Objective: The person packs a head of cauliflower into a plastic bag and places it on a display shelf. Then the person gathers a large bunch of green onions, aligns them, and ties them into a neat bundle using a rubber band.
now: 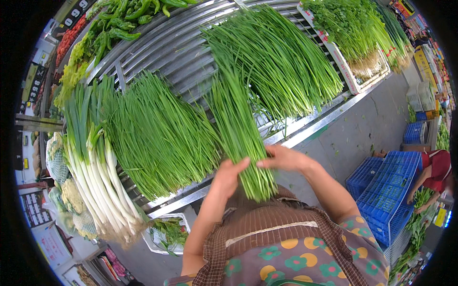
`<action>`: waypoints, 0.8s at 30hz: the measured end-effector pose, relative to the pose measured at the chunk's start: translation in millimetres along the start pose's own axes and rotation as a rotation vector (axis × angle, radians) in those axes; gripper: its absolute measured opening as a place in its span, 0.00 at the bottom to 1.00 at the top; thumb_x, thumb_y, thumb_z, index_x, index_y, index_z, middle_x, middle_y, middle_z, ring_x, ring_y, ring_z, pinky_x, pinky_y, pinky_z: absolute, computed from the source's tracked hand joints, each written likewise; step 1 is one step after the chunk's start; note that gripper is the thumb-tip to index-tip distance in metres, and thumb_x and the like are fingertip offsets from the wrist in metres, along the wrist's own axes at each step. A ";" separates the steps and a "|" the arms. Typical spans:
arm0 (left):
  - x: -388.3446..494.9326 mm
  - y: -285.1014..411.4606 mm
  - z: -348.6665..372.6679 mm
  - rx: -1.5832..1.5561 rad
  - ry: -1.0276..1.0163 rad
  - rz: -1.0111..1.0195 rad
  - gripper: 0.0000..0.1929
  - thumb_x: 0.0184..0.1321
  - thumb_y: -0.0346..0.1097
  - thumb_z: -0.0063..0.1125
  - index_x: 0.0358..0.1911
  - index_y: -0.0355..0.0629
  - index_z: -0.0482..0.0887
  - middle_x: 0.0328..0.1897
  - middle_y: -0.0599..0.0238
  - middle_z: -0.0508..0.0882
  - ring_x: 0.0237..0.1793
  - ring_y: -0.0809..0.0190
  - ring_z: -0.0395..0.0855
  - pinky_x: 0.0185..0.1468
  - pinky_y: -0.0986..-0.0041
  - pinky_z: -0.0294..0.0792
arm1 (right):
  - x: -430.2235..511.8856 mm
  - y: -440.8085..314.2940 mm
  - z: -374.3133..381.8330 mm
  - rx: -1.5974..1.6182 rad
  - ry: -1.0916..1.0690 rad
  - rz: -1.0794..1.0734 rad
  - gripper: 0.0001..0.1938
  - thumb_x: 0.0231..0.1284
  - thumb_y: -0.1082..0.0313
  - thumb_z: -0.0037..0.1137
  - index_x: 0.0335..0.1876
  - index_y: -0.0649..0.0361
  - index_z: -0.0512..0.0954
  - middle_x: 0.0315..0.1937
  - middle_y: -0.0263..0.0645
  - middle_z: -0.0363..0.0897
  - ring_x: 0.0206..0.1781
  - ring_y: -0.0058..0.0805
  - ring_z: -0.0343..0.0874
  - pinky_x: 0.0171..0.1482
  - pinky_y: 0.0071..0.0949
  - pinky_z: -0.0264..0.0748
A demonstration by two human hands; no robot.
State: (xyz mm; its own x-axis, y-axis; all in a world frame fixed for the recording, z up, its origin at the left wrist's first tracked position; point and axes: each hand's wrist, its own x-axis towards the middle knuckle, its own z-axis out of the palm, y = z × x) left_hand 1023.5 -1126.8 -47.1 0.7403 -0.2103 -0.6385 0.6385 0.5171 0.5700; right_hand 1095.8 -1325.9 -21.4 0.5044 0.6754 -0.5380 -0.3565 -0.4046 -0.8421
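Between my two hands is a bundle of garlic chives (243, 125), its cut stem ends towards my apron and its leaf tips pointing away over the rack. My left hand (229, 175) grips the near side of the stems on the left. On the right, the fingers of my right hand (284, 159) close around the same stems, slightly blurred. A broad pile of chives (161, 136) lies just left of the bundle. Farther back on the right, another large pile of chives (272, 60) rests on the slatted metal rack (171, 53).
Leeks (100, 171) overhang the rack's front at left, beside netted cauliflowers (73, 195). Green peppers (121, 25) lie behind. A foam box (372, 80) of rooted herbs stands right. Below is a foam box of greens (168, 232). A person (434, 171) bends near blue crates (386, 193).
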 end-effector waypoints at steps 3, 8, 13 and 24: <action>-38.1 -33.1 7.1 -0.155 0.013 -0.154 0.22 0.61 0.42 0.59 0.55 0.37 0.74 0.49 0.60 0.81 0.45 0.61 0.81 0.53 0.68 0.73 | -32.1 7.6 40.2 -0.016 -0.053 0.195 0.23 0.63 0.56 0.56 0.58 0.63 0.73 0.52 0.44 0.78 0.53 0.27 0.74 0.57 0.29 0.69; -34.3 -25.6 5.5 -0.143 -0.067 0.018 0.23 0.62 0.41 0.57 0.57 0.37 0.71 0.50 0.60 0.80 0.47 0.61 0.81 0.50 0.69 0.76 | -31.9 -1.9 44.5 0.047 0.102 -0.050 0.23 0.63 0.55 0.56 0.58 0.64 0.73 0.49 0.44 0.79 0.51 0.27 0.75 0.57 0.29 0.69; 13.9 12.8 23.6 -0.229 -0.145 0.079 0.21 0.65 0.40 0.53 0.57 0.34 0.71 0.49 0.56 0.80 0.46 0.58 0.82 0.49 0.66 0.76 | -2.8 -21.9 -3.6 0.080 0.205 0.047 0.29 0.60 0.54 0.60 0.60 0.66 0.67 0.38 0.44 0.80 0.39 0.28 0.78 0.43 0.36 0.76; 55.0 0.5 9.4 -0.416 -0.150 -0.030 0.19 0.69 0.45 0.45 0.57 0.40 0.71 0.53 0.58 0.79 0.51 0.57 0.79 0.56 0.62 0.73 | 12.9 -9.4 18.2 -0.879 0.521 -0.434 0.08 0.56 0.64 0.58 0.39 0.55 0.76 0.38 0.43 0.73 0.39 0.46 0.76 0.39 0.41 0.75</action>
State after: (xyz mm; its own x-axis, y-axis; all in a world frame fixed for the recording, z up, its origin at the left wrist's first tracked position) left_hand 1066.6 -1145.9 -77.0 0.7645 -0.3329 -0.5520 0.5442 0.7922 0.2761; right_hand 1091.3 -1302.1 -19.8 0.7935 0.6077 0.0328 0.5084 -0.6323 -0.5845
